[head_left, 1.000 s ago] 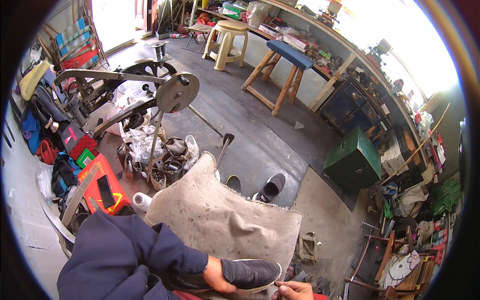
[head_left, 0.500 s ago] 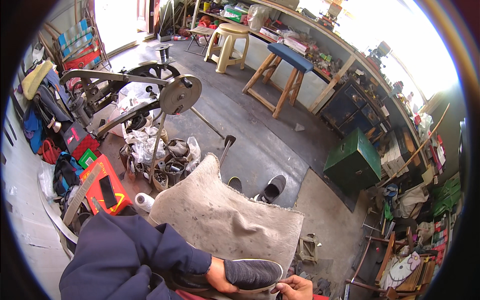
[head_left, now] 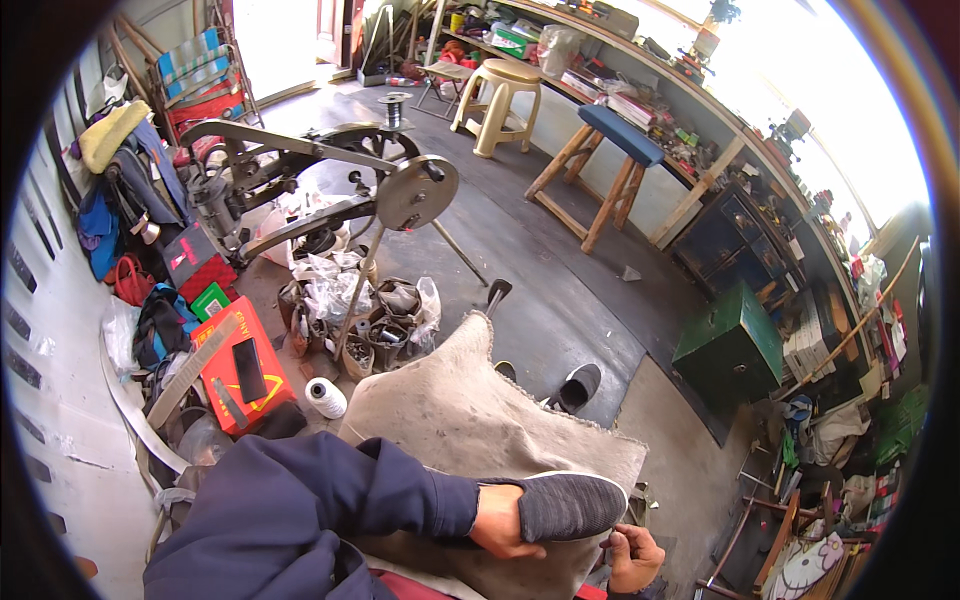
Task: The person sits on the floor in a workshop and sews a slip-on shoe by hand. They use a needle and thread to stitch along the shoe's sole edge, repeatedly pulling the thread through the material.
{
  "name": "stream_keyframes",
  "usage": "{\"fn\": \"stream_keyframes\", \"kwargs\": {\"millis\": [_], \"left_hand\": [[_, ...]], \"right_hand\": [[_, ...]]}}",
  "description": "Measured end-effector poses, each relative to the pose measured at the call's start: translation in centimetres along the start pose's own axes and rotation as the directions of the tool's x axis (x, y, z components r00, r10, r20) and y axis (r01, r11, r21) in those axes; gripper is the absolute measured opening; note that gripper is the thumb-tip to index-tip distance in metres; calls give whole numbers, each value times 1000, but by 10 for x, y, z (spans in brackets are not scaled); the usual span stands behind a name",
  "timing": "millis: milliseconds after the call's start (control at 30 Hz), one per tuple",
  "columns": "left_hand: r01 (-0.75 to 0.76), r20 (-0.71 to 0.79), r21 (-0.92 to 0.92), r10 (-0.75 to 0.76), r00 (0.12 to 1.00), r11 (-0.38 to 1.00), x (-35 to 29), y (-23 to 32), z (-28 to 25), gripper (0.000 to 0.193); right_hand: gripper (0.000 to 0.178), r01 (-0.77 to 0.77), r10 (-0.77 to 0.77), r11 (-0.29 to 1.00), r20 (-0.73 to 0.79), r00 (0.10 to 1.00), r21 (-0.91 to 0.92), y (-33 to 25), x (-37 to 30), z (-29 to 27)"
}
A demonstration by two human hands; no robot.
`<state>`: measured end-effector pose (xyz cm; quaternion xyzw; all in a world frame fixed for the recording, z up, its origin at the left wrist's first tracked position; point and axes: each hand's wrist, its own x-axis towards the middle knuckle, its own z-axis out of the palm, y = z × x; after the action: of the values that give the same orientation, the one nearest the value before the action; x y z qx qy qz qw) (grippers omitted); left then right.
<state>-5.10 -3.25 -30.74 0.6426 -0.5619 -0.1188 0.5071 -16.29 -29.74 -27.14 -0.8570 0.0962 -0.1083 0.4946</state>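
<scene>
Left wall: bags and clothes (head_left: 112,190) hang and pile along the far left edge of the floor, with a striped folding chair (head_left: 205,75) behind them.
Red box: a flat red box (head_left: 243,365) lies on the floor near the left edge, a dark phone-like slab and a pale ruler-like strip on top of it.
Thread: a white spool of thread (head_left: 325,397) stands on the floor just right of the red box.
Stitching machine: a black long-armed machine with a round handwheel (head_left: 415,192) stands over a cluster of small tubs and plastic bags (head_left: 372,310).
Lap cloth: a grey-brown stained cloth (head_left: 470,420) is spread over the person's lap, its far corner pointing up toward the machine.
Left arm: the forearm in a dark blue sleeve (head_left: 330,495) comes in from the lower left and lies across the cloth, bent at the elbow, wrist pointing right.
Left hand: the left hand (head_left: 503,521) is closed over the heel end of the shoe, fingers curled around it.
Shoe: a grey knit slip-on shoe (head_left: 568,503) lies on its side at the near right edge of the cloth, toe pointing right.
Right hand: the right hand (head_left: 632,553) sits just below the toe, fingers curled with the tips pinched at the sole edge; whether it holds anything else cannot be told.
Floor, right: a dark slipper (head_left: 578,387) sits just beyond the cloth; a green metal box (head_left: 730,345) stands further right.
Stools: a blue-topped wooden stool (head_left: 612,165) and a cream plastic stool (head_left: 505,100) stand by the far bench.
</scene>
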Motion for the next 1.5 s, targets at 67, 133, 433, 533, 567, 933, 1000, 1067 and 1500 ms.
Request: {"fn": "stream_keyframes", "kwargs": {"millis": [67,133,433,533,567,933,1000,1067,1500], "left_hand": [[46,-38,36,-44,998,998,-11,13,-5,73],[56,-83,61,-51,995,997,-19,28,-12,67],[262,-355,231,-169,919,937,-49,74,-28,15],[314,-397,-243,-389,831,918,-58,90,-30,13],[196,-382,-368,-340,859,909,-59,92,-32,13],[459,-65,-5,-458,887,889,-46,72,-19,45],[479,58,13,-479,876,878,-34,64,-11,64],[450,64,-120,-446,893,885,-22,58,-6,72],[624,406,-740,-572,713,252,21,46,-17,89]], "right_hand": [[11,6,-6,1000,-8,1000,4,12,-4,3],[11,37,-36,999,-34,999,30,21,-8,6],[11,20,-14,995,-62,998,97,32,-13,9],[11,-17,25,992,-63,998,126,28,-15,10],[11,-47,55,988,-52,997,150,27,-16,10],[17,54,-57,945,1,998,321,17,-22,1],[17,-51,33,937,59,998,346,16,-24,-3],[17,-123,91,927,104,990,355,16,-25,-7],[19,-359,306,933,530,791,-3,-45,38,-58]]}}
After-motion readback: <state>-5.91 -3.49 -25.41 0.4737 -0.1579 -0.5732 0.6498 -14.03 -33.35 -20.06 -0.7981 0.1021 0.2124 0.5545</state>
